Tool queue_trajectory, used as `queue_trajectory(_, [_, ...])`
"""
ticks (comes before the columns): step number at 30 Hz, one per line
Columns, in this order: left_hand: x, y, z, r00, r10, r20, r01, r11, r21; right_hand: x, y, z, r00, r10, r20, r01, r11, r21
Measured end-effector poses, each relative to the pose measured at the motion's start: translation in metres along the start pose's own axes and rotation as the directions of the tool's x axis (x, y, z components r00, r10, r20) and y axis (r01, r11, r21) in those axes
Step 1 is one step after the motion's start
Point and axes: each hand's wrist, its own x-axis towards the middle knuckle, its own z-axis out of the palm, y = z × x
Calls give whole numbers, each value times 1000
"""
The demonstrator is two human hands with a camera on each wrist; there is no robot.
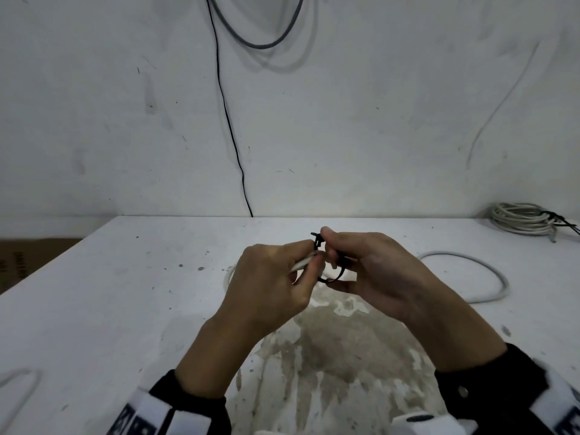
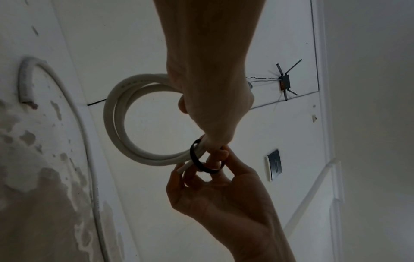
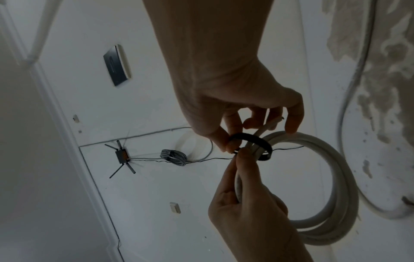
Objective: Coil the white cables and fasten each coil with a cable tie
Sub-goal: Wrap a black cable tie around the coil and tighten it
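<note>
A small coil of white cable point(image 2: 116, 124) is held up above the table point(image 1: 125, 293) between both hands. A black cable tie point(image 3: 253, 140) loops loosely around the coil's strands, and a loose cable end point(image 3: 272, 124) pokes through the loop. My left hand point(image 1: 309, 257) grips the coil just beside the tie, its thumb against the loop. My right hand point(image 1: 328, 251) pinches the tie point(image 1: 332, 276) with thumb and forefinger near its head. In the head view my hands hide most of the coil.
A tied coil of white cable point(image 1: 527, 221) lies at the table's back right corner. A loose white cable point(image 1: 489, 277) curves over the table on the right. A thin black cord point(image 1: 229, 120) hangs down the wall behind. A cardboard box point(image 1: 28, 259) sits beyond the left edge.
</note>
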Motion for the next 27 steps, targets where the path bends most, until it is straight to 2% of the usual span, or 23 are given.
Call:
queue_trajectory(3, [2,-2,-4,1000,-5,15,5,1000,-3,0,1,-1,999,-42,-31,38,992,-121])
queue_trajectory(5, [1,-2,-9,998,9,66,-8,1000,-21,0,0,-4,999,-54,-1,54,986,-160])
queue_trajectory(13, [6,7,-31,966,79,245,-12,964,-265,-7,-13,-19,977,93,193,-75,993,-95])
queue_trajectory(16, [6,11,-33,960,92,265,-13,958,-287,-4,-15,-21,985,98,141,-100,995,9])
queue_trajectory(19, [6,13,-32,951,81,300,17,950,-312,4,-15,-23,997,68,-35,-58,971,230])
queue_trajectory(21, [6,12,-29,960,51,274,48,938,-342,7,-13,-21,990,20,-142,24,953,301])
queue_trajectory(23, [6,9,-25,978,-4,211,86,921,-381,7,-10,-18,986,-50,-160,96,951,293])
queue_trajectory(27, [8,4,-25,988,-90,124,136,892,-432,-1,-12,-13,997,-57,57,45,981,187])
